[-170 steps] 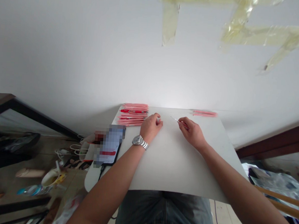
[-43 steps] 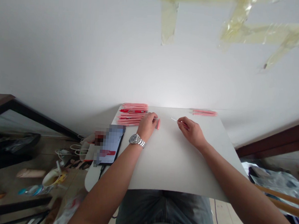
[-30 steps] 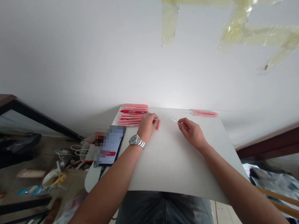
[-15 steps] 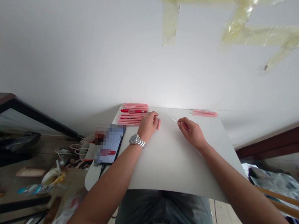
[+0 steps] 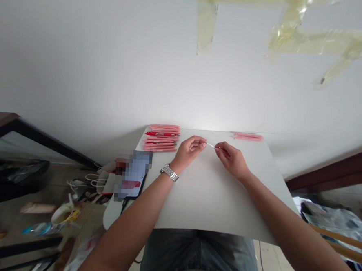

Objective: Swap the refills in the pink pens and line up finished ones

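My left hand (image 5: 191,150), with a metal watch (image 5: 169,172) at its wrist, is closed, its fingertips pinched at the left end of a thin whitish pen refill (image 5: 211,145). What else those fingers may hold is hidden. My right hand (image 5: 232,159) is closed around a red pen part (image 5: 224,152), mostly covered by the fingers; the refill sticks out of it to the left. Both hands are just above the white table (image 5: 214,194). Several pink and red pens (image 5: 160,144) lie in a stack left of my left hand.
A few pink pens (image 5: 248,137) lie at the table's back right. A phone (image 5: 135,175) with a cable lies on the left edge. The wall (image 5: 184,82) rises behind the table. A bottle (image 5: 38,228) and a cup (image 5: 62,214) are on the lower left.
My left hand has moved right from beside the pen stack to the refill's tip. The short pink piece by its fingers no longer shows. My right hand has stayed in place.
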### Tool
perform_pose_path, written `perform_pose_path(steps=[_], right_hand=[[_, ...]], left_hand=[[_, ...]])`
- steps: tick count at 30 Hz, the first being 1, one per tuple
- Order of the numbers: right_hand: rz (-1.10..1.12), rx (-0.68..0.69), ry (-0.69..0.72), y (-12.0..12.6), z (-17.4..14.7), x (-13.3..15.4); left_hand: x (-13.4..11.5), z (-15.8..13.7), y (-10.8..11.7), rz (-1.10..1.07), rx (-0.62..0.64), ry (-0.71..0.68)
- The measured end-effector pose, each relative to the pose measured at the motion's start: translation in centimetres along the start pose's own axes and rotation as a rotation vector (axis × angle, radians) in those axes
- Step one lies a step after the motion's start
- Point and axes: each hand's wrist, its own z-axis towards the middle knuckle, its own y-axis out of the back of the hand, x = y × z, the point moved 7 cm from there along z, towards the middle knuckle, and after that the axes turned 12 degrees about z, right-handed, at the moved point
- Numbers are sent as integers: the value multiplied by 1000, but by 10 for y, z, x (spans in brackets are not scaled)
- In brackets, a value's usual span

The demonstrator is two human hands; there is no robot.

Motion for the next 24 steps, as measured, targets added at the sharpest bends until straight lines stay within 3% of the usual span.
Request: perform_pose_path(steps=[9,17,24], right_hand=[[24,42,21,-3,-1,4],[51,61,17,-7,-2,3],[30,47,-10,-6,-3,-2]], left_hand=[[-2,-4,-14,-57,100,4],[1,-5,-14,-66,104,13],[1,-4,-6,-117,30,22]])
